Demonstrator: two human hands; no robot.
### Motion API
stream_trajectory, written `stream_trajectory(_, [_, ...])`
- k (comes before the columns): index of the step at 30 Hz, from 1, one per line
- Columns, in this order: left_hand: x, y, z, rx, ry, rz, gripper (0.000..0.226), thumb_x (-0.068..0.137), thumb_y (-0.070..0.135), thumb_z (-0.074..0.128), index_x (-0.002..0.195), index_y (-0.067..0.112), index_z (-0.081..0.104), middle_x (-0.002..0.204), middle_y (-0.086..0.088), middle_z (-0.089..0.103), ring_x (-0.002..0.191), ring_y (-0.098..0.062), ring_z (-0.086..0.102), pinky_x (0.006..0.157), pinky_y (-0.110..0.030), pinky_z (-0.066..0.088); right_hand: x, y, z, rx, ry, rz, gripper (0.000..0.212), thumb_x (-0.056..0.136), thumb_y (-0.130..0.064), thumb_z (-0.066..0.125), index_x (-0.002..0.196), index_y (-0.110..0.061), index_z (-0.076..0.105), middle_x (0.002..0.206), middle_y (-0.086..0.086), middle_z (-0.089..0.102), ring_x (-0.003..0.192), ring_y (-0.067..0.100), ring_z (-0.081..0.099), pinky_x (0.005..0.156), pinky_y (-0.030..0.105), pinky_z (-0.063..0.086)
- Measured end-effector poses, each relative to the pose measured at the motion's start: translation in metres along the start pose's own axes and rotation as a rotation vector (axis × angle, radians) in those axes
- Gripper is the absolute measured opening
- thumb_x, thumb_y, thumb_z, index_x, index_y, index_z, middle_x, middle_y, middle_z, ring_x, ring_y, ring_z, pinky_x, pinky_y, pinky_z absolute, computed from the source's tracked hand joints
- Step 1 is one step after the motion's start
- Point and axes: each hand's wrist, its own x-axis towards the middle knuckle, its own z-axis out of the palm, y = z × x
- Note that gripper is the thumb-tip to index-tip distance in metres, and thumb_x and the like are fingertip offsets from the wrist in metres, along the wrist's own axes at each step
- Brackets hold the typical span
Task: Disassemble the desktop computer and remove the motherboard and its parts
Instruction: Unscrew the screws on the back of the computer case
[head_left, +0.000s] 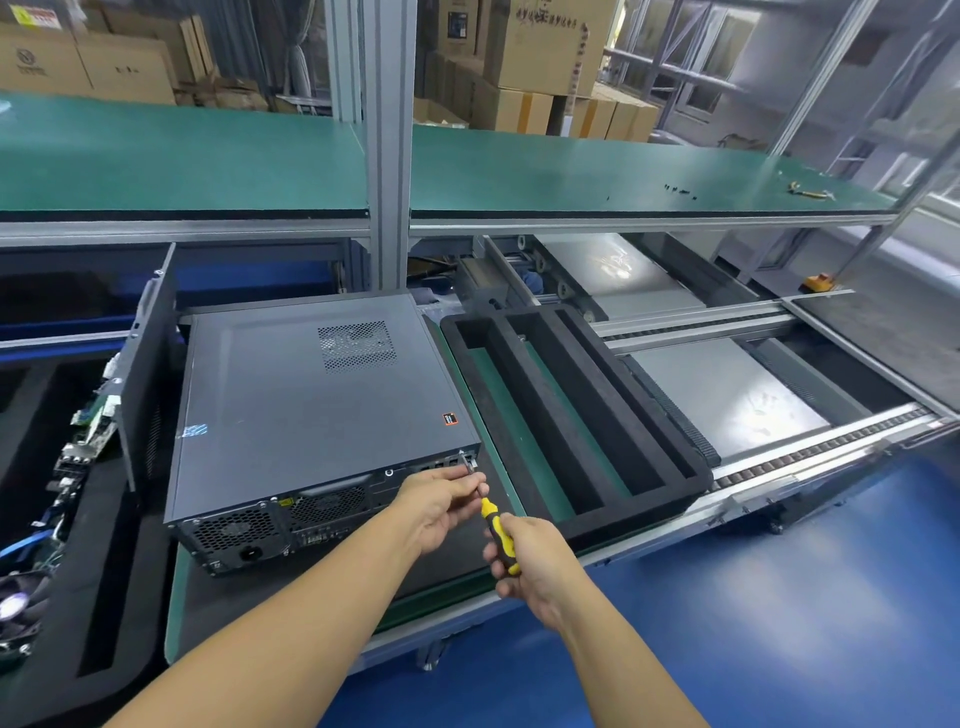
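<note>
Both hands steady screwdriver against computer rear.

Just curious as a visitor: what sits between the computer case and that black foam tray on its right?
In the head view, only a bare strip of green mat separates the computer case from the black foam tray.

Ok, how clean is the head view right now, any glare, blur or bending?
Head view: wide-angle bending curves the green bench; glare on the steel conveyor plates; screwdriver, both hands and the computer case are evenly lit and sharp; the far boxes look soft.
</note>
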Motion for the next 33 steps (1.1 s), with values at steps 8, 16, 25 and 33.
stream_trajectory(8, [0.004,0.0,0.003,0.039,-0.02,-0.009,0.013,0.084,-0.005,0.072,0.094,0.002,0.069,0.073,-0.008,0.07,0.065,-0.016,0.067,0.054,-0.024,0.057,-0.003,0.001,0.011,-0.023,0.067,-0.12,0.019,0.09,-0.022,0.064,0.097,-0.016,0.048,0.081,0.006,0.052,0.051,0.011,0.05,0.042,0.025,0.039])
stream_trajectory(16, [0.007,-0.001,-0.001,-0.033,-0.021,-0.027,0.021,0.087,-0.012,0.064,0.103,0.001,0.061,0.08,-0.011,0.076,0.066,-0.017,0.073,0.053,-0.028,0.057,-0.007,0.002,0.008,0.042,0.062,-0.013,0.028,0.1,-0.028,0.047,0.101,-0.006,0.065,0.069,0.007,0.063,0.053,0.016,0.054,0.047,0.026,0.043])
stream_trajectory(25, [0.01,-0.003,0.003,0.005,-0.014,-0.061,0.031,0.081,-0.001,0.076,0.11,-0.001,0.066,0.086,-0.014,0.068,0.074,-0.02,0.065,0.054,-0.028,0.057,-0.007,0.005,0.009,0.139,0.114,-0.145,0.016,0.092,-0.018,0.065,0.105,-0.013,0.057,0.087,0.01,0.054,0.059,0.017,0.058,0.052,0.03,0.051])
stream_trajectory(33, [0.011,-0.003,-0.008,-0.02,-0.038,-0.032,0.023,0.087,-0.009,0.066,0.107,0.003,0.063,0.094,-0.013,0.077,0.077,-0.02,0.074,0.066,-0.033,0.057,-0.007,0.005,0.014,0.092,0.082,-0.077,0.023,0.102,-0.022,0.048,0.106,-0.006,0.065,0.08,0.01,0.062,0.059,0.016,0.057,0.051,0.028,0.049])
